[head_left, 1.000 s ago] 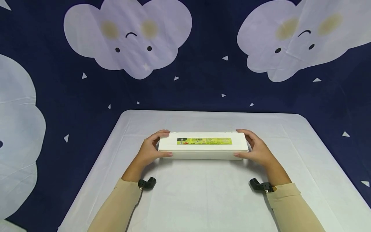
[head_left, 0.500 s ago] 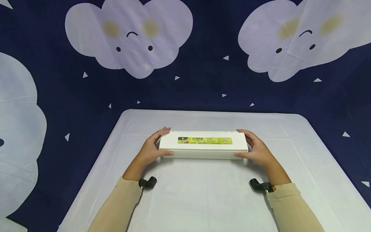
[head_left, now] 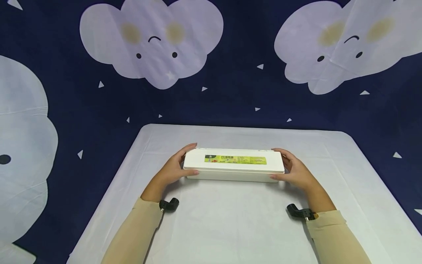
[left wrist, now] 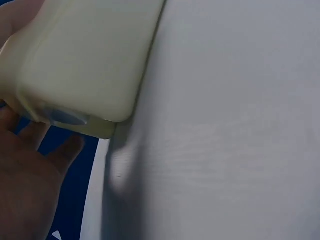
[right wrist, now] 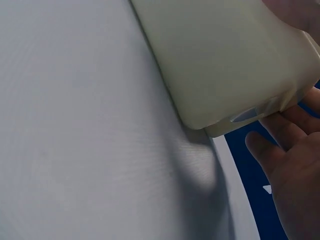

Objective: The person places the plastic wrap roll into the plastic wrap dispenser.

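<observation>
A long white cling film box (head_left: 234, 175) with a yellow-green label (head_left: 235, 160) lies crosswise on the white-covered table in the head view, its lid down. My left hand (head_left: 170, 171) grips the left end, thumb along the front and fingers reaching round to the back edge. The right end is held the same way by my right hand (head_left: 298, 173). In the left wrist view the box's front wall (left wrist: 90, 60) and end show, with fingers bent near the end. The right wrist view gives the mirrored end of the box (right wrist: 225, 65), its underside close to the cloth.
The white tablecloth (head_left: 211, 220) spreads in front of the box and to both sides. Behind the table hangs a dark blue curtain (head_left: 230, 106) with pale clouds. A black wrist camera mount (head_left: 169, 205) sits at the left cuff, another mount (head_left: 300, 212) at the right.
The whole head view has shifted slightly, with the scene a little further right. The left hand's fingertips have crept up at the box's back corner; both hands keep their hold.
</observation>
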Action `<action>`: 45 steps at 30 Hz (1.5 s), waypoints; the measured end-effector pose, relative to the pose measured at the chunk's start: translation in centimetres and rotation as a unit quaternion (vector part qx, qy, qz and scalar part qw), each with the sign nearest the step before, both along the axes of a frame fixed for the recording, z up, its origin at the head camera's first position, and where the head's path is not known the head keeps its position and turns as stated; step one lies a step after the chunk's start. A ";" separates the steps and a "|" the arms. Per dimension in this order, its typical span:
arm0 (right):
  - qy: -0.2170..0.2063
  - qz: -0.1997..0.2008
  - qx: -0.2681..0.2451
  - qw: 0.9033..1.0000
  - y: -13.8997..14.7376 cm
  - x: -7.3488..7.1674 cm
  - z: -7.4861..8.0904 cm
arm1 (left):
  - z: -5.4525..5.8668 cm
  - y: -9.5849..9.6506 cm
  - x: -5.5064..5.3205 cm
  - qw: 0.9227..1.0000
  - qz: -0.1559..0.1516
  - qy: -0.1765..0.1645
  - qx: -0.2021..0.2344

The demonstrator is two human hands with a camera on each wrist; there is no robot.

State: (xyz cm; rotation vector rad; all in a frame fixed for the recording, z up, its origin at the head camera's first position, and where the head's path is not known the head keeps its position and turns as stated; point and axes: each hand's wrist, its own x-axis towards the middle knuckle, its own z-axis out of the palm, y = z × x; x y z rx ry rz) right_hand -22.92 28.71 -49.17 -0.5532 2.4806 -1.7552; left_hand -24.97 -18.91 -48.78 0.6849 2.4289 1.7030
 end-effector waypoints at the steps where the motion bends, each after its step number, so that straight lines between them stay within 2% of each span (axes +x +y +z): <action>1: -0.001 0.000 -0.001 1.000 0.0 0.0 0.0 | 0.1 0.0 -0.1 1.000 -0.003 -0.006 0.000; 6: 0.007 0.010 -0.017 1.000 0.3 -0.1 -0.1 | 0.6 0.1 -0.3 1.000 -0.005 -0.014 -0.009; 10: 0.019 0.021 -0.027 0.999 0.3 -0.3 -0.5 | 0.4 0.3 -0.3 1.000 0.012 0.005 -0.022; 13: 0.025 0.024 -0.032 0.999 0.3 -0.5 -0.8 | 0.0 0.3 -0.3 0.999 0.014 0.028 -0.007; 16: 0.025 0.025 -0.038 0.999 0.2 -0.6 -0.9 | -0.5 0.1 -0.3 0.999 0.001 0.051 0.019; 23: 0.028 0.022 -0.044 0.998 0.2 -0.5 -0.9 | -0.3 0.1 0.0 0.998 0.001 0.052 0.028; 24: 0.030 0.022 -0.044 0.998 0.2 -0.5 -0.9 | -0.7 0.0 -0.2 0.998 0.002 0.054 0.027; 29: 0.038 0.021 -0.041 0.998 0.2 -0.4 -0.8 | -0.9 0.1 -0.2 0.998 0.006 0.065 0.022; 35: 0.050 0.022 -0.040 0.998 0.3 -0.3 -0.9 | -0.7 0.1 -0.2 0.997 0.012 0.070 -0.001; 40: 0.061 0.032 -0.044 0.997 0.5 -0.3 -0.8 | -0.2 0.0 0.0 0.996 0.020 0.073 -0.036; 45: 0.062 0.036 -0.041 0.997 1.0 -0.1 -0.6 | 0.6 -0.5 -0.3 0.992 0.010 0.099 -0.078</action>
